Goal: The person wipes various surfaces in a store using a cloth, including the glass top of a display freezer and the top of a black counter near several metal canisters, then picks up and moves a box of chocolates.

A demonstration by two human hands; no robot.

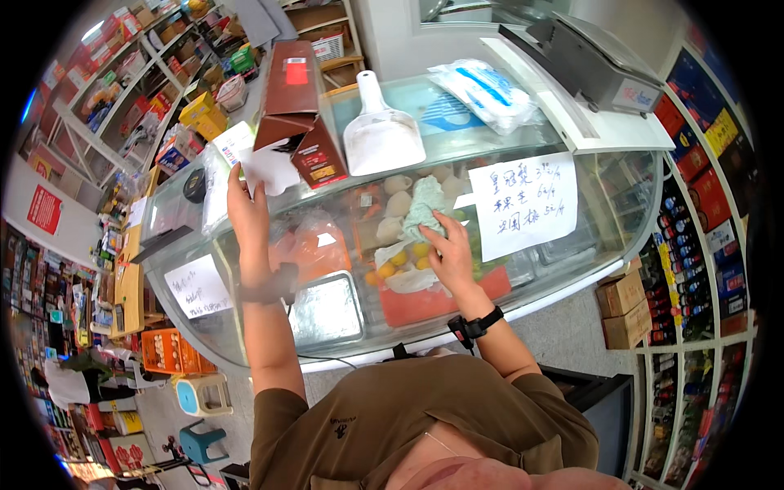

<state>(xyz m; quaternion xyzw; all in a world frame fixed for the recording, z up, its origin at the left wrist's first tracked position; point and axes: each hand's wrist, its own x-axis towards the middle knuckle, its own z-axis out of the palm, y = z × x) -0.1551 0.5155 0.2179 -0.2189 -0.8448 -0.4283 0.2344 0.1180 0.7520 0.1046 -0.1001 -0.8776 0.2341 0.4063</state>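
Note:
Before me stands a glass-topped display case (331,214) with fruit visible under the glass. My right hand (450,251) rests its fingers on a crumpled light-green cloth (425,208) lying on the glass. My left hand (248,211) is raised over the case's left part, thumb and fingers apart, at the left edge of a white sheet or flap (272,171); whether it grips this is unclear. Behind that stands a brown cardboard box (291,92), torn at its front. A white plastic scoop (383,138) lies to the right of the box.
Packed plastic bags (487,92) and a scale (600,67) sit at the back right. Handwritten paper signs (523,202) lie on the glass. A dark round object (195,185) is at left. Shelves, stools (202,442) and an orange crate (174,350) surround the case.

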